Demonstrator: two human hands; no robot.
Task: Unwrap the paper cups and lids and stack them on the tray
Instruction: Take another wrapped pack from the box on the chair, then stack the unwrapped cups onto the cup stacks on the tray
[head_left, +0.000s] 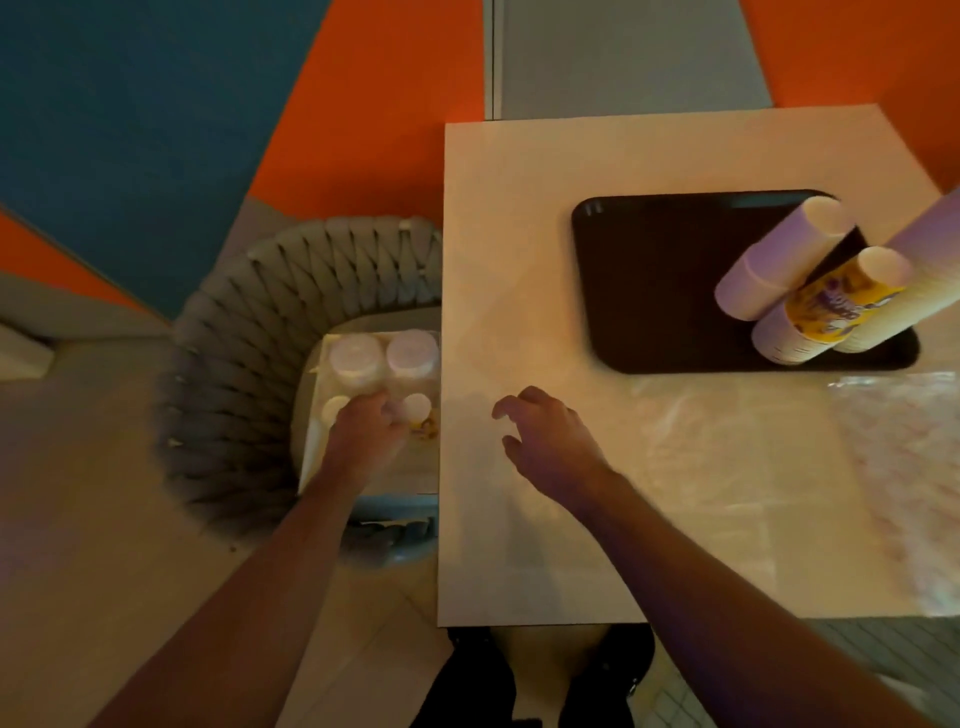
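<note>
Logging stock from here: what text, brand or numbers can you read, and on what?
No text is readable.
Yellow printed cup stack on the tray: purple lettering, too blurred.
Wrapped packs on the chair by the left hand: no label visible.

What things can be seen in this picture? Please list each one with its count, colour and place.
square tabletop: one, cream, centre and right.
rectangular plastic tray: one, black, far right part of the tabletop.
stacks of paper cups: three on the tray, two white and one with a yellow print; the white one at the right runs out of view.
clear plastic wrap: one loose sheet, on the tabletop near the tray.
woven armchair: one, grey, left of the tabletop.
open box: one, white, on the armchair seat, holding wrapped stacks of cups or lids.
left hand: reaches into the box; its grip is hidden.
right hand: over the tabletop, fingers loosely curled, holding nothing.
</note>
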